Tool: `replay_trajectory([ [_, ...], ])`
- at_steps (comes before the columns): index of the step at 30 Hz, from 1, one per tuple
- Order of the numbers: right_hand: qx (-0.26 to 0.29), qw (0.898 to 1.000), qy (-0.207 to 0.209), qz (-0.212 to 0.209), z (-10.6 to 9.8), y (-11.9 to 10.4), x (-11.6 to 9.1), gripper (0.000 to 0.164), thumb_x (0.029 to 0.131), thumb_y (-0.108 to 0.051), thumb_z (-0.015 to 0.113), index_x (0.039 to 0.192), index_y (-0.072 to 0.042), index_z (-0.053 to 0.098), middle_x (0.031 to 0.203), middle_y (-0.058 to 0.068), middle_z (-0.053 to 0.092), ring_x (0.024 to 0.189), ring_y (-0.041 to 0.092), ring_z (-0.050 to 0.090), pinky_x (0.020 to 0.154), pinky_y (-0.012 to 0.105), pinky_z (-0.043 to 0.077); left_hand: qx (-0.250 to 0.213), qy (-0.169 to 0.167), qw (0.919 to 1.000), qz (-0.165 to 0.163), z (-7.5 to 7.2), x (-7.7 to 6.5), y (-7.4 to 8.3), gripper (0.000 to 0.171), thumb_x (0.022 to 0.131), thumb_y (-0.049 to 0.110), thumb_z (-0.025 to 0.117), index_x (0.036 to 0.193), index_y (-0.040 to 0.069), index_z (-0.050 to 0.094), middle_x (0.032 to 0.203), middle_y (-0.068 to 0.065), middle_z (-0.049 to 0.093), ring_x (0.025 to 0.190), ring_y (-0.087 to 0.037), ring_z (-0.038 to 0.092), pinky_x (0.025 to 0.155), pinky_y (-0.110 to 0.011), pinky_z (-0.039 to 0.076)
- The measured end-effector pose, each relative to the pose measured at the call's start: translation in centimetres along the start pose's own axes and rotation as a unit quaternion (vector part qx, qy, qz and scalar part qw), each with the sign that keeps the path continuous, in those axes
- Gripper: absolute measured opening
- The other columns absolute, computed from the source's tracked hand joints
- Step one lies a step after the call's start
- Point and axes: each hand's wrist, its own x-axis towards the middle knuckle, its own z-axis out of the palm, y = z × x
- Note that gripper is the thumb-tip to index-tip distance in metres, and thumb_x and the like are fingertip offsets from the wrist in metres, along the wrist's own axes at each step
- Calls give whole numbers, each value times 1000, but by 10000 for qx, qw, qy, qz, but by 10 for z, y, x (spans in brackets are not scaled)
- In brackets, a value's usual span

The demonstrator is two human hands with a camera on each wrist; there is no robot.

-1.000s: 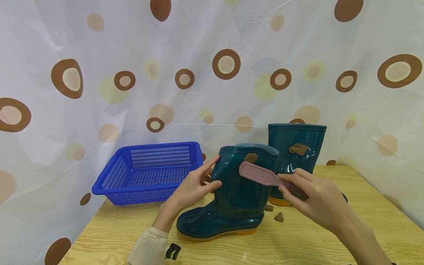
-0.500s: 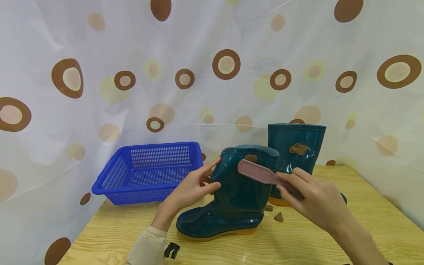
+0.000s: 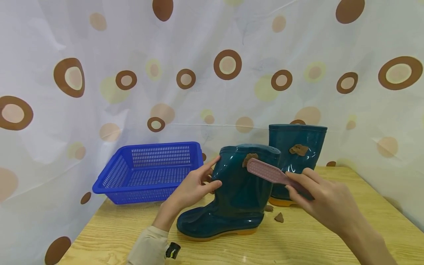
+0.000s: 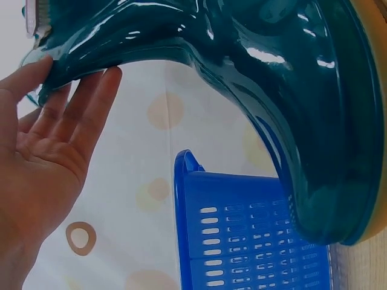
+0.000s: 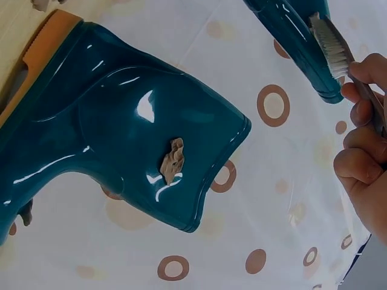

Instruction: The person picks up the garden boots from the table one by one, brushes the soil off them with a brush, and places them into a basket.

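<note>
A dark green rubber boot (image 3: 240, 195) stands on the table, its toe to the left. My left hand (image 3: 190, 189) holds the front of its shaft, thumb and index fingertip on the near side. In the left wrist view the other fingers of the left hand (image 4: 57, 151) lie along the shaft's edge. My right hand (image 3: 326, 200) grips the handle of a pink scrubbing brush (image 3: 265, 171). The brush head overlaps a brown mud-like patch (image 3: 250, 156) near the boot's top. White bristles (image 5: 329, 47) face the shaft in the right wrist view.
Behind on the right stands a second green boot (image 3: 296, 134) with a brown patch (image 3: 299, 149) on its shaft. A blue plastic basket (image 3: 145, 190) sits at the left. Brown crumbs, including one piece (image 3: 279, 218), lie on the wooden table (image 3: 298, 243).
The brush and right hand shift slightly right, uncovering the left part of the brown patch. The left hand keeps its place on the boot, which tilts very little.
</note>
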Motion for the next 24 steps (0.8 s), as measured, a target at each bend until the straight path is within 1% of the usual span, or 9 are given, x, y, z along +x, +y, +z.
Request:
replay_trajectory([
  [5, 188, 9998, 21, 66, -1, -1, -1, 56, 102, -53, 41, 99, -9, 76, 70, -8, 51, 53, -5, 35, 43, 7, 27, 21, 52, 10000, 34, 0, 1, 0, 70, 98, 26, 63, 158, 26, 26, 101, -7, 65, 82, -20, 70, 76, -24, 59],
  [8, 321, 9995, -14, 21, 0, -6, 1, 54, 102, -53, 42, 101, -10, 76, 72, -9, 52, 53, -5, 37, 44, 7, 30, 19, 54, 9999, 88, 0, 2, 0, 70, 98, 25, 63, 158, 27, 26, 99, -7, 63, 81, -22, 70, 76, -26, 60],
  [12, 426, 9990, -157, -52, 5, -12, 6, 53, 103, -52, 41, 103, -11, 76, 74, -8, 53, 53, -5, 38, 45, 7, 33, 26, 57, 9999, 96, 0, 1, 0, 70, 98, 25, 63, 158, 30, 26, 98, -7, 62, 81, -28, 70, 77, -27, 59],
  [14, 442, 9988, -199, -51, 7, -14, 8, 54, 103, -52, 40, 103, -11, 75, 75, -8, 54, 53, -6, 37, 45, 6, 33, 45, 55, 9999, 80, 0, 1, 0, 70, 98, 25, 64, 158, 30, 27, 98, -7, 62, 80, -26, 70, 78, -26, 59],
  [19, 204, 9997, -159, 0, 7, -14, 9, 57, 104, -51, 38, 101, -9, 75, 74, -6, 53, 51, -6, 35, 42, 7, 31, 18, 33, 10000, 45, 1, 1, 0, 70, 98, 25, 63, 158, 31, 27, 102, -7, 65, 81, -16, 70, 78, -24, 59],
  [24, -93, 9998, -185, 36, 2, -11, 10, 60, 104, -52, 34, 99, -9, 76, 72, -6, 51, 51, -6, 33, 41, 8, 27, 2, 38, 10000, 38, 1, 1, 0, 70, 98, 24, 64, 158, 29, 27, 104, -6, 66, 81, -14, 69, 77, -25, 59],
])
